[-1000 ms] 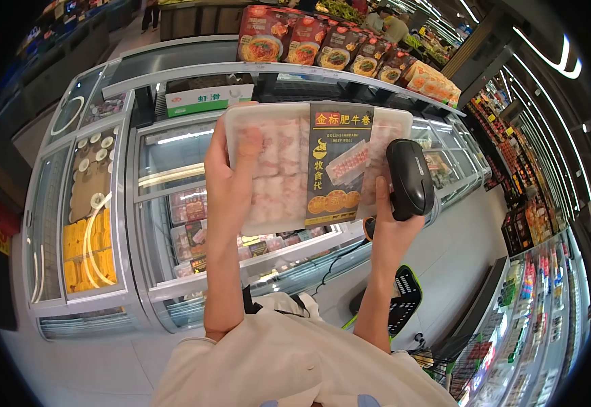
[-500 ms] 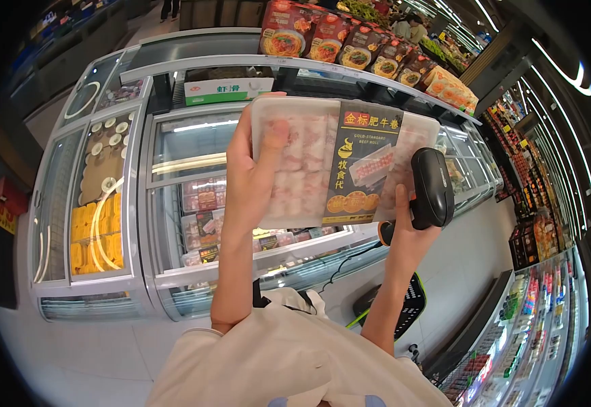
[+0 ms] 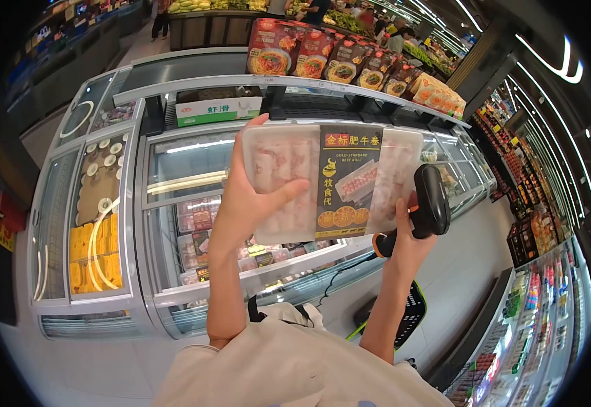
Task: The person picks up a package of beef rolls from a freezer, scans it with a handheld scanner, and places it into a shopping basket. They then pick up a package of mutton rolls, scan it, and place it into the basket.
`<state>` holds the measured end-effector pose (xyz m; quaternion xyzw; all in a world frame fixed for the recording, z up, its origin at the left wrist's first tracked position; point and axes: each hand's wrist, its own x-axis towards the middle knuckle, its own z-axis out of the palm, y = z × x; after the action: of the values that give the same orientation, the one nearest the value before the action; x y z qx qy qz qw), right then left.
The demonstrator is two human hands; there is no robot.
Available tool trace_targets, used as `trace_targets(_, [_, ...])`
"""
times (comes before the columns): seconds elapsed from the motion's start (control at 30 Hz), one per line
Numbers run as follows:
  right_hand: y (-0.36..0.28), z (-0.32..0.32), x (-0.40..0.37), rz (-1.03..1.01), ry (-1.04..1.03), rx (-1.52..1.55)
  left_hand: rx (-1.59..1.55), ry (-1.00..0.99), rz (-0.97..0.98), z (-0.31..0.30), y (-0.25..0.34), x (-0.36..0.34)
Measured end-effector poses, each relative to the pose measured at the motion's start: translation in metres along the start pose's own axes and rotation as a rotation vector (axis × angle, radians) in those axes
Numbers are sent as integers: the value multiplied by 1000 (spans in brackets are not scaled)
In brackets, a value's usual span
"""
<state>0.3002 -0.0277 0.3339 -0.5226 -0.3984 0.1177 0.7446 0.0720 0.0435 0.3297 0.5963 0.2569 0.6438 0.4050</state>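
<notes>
A clear-wrapped white tray of frozen beef rolls (image 3: 282, 159) with a black label band is held up before me, its label facing me. My left hand (image 3: 235, 210) grips its left end, thumb across the front and the other fingers mostly hidden behind. At the tray's lower right corner, my right hand (image 3: 412, 249) is wrapped round a black handheld barcode scanner (image 3: 432, 203). The right thumb rests against the tray's edge. A dark cord (image 3: 332, 281) runs down and to the left from the scanner's grip.
Behind the tray stands a glass-topped freezer (image 3: 190, 159) holding more meat trays. Noodle boxes (image 3: 271, 51) line the shelf above it, with a white-green carton (image 3: 219, 110) lower down. A black basket (image 3: 414, 312) is on the floor at right, near a refrigerated display (image 3: 533, 325).
The beef tray sits lower and slightly further left in view. My left thumb has slid from the tray's upper left down to its middle. The scanner remains in my right hand.
</notes>
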Motion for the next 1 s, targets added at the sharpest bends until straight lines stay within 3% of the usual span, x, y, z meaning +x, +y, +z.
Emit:
trace_targets(0.2, [5,-14,6,27,3,-33,159,-87,-131,2,3,-6])
trace_targets(0.4, [3,-16,6,18,61,-57,324,-37,7,14,-2,-5])
trace_targets(0.7, [-2,-23,6,19,59,-115,263,-155,-60,16,-13,0])
trace_targets(1.0, [-6,-29,6,-1,95,-140,215,-78,-62,29,-13,-3])
